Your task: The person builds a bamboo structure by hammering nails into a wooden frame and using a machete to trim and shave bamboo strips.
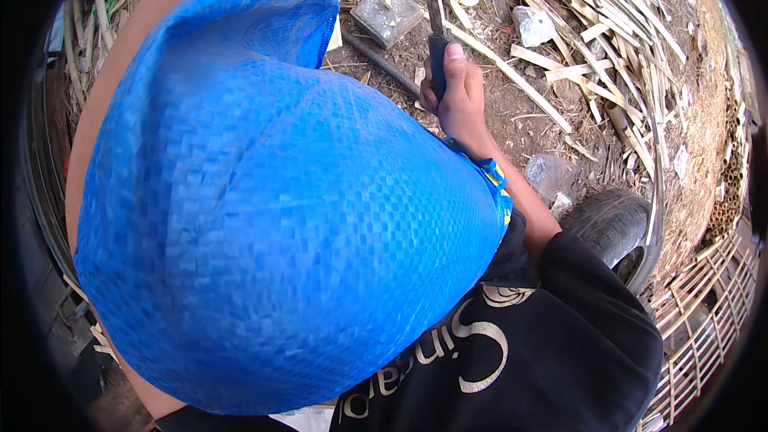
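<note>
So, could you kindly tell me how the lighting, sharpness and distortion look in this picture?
In the head view, light looks diffuse, without hard-edged shadows; the blue woven sheet appears soft and slightly blurred toward its upper left, while the right hand reads more clearly; fisheye distortion curves the scene toward black corners, bending the slatted lattice at lower right.

A big blue sheet (296, 216) blocks the middle. A hand could pass over the bare ground (518, 134) beside the right hand (458, 94). The knife (437, 60) pokes toward the ground's far edge. Wood strips (580, 71) and a tire (610, 222) crowd its right side.
</note>
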Motion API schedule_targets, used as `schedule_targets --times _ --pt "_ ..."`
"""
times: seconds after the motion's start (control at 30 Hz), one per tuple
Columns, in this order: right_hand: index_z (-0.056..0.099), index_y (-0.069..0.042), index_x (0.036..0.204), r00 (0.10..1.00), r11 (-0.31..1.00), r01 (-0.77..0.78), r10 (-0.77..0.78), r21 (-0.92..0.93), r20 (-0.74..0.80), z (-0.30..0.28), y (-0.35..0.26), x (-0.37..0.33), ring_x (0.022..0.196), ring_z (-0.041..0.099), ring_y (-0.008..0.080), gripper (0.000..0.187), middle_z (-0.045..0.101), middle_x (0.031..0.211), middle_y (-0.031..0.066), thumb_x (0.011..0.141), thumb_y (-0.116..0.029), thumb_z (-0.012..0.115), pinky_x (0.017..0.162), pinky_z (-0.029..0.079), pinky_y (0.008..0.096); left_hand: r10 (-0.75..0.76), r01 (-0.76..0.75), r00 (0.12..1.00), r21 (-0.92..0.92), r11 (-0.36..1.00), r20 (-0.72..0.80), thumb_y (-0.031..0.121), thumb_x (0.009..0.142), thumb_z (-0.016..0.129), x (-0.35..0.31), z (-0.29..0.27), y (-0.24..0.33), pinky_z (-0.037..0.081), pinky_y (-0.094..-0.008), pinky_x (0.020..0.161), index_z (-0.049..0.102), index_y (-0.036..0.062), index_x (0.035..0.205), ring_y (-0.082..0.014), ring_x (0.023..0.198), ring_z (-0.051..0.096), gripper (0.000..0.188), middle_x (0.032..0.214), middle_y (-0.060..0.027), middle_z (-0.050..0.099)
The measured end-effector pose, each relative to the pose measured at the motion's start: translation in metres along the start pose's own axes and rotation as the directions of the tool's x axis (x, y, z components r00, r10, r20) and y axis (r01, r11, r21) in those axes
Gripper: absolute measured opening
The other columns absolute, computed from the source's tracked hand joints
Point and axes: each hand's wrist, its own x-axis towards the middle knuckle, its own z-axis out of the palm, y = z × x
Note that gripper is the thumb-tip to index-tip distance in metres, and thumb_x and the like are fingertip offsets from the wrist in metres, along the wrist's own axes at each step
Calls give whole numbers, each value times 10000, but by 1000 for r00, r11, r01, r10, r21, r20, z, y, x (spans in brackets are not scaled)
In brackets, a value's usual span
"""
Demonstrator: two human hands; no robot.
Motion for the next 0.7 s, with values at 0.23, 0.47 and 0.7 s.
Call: schedule_targets --times 0.23,0.47,0.7 --pt "601 19 699 908 891 -415 393 -185 -146 -6 20 9 505 566 185 708 551 554 86 1035 -574 410 533 466 377 -127 144 989 -279 950 78 408 1021 544 0 -5 -4 440 -349 486 562 -36 946 -171 527 550 451 659 -64 555" --pt "554 -7 690 996 993 -61 55 -100 -64 -17 13 4 486 489 127 612 517 536 36 1052 -491 460 476 396 348 -99 587 733 -552 592 673 284 1019 553 29 -6 -6 274 -281 493 334 183 640 -107 447 275 449 513 29 281" --pt "613 2 717 977 899 -115 26 -422 -212 -31 -13 14 536 505 118 587 519 554 22 822 -552 778 522 425 335 43 798 497 -476 369 866 194 994 573 58 -32 30 279 -271 584 274 213 562 -100 448 199 526 467 51 198"
